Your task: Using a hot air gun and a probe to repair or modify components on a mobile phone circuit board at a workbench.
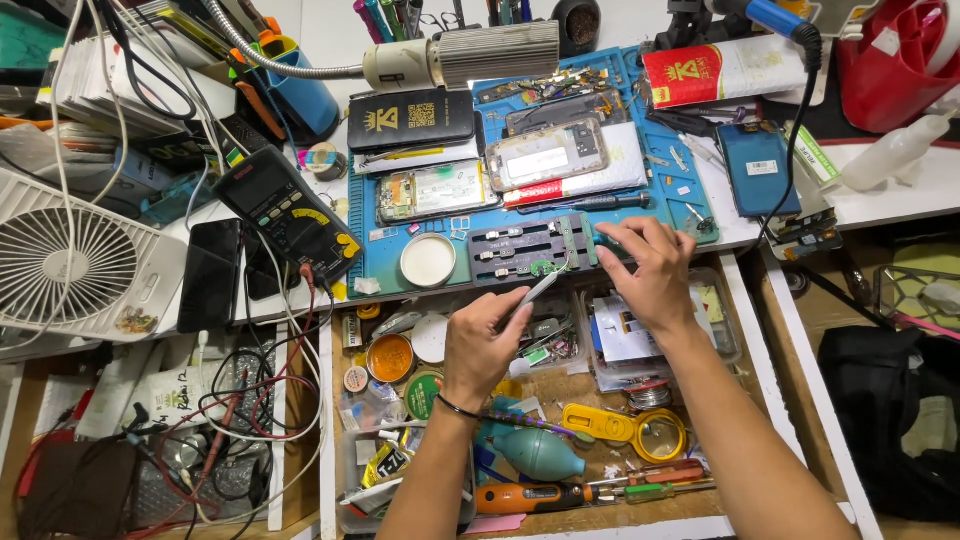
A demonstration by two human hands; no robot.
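Tweezers (540, 288) are pinched in the left hand (485, 340), tips seemingly on the holder (530, 248), steadied at 3 o'clock by the right hand's (650, 270) spread fingers.

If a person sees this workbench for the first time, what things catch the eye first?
In the middle, the left hand holds tweezers at a dark circuit-board holder, which the right hand steadies on the blue repair mat. A white fan stands at far left. Below the hands, an open drawer is crowded with tools and tins.
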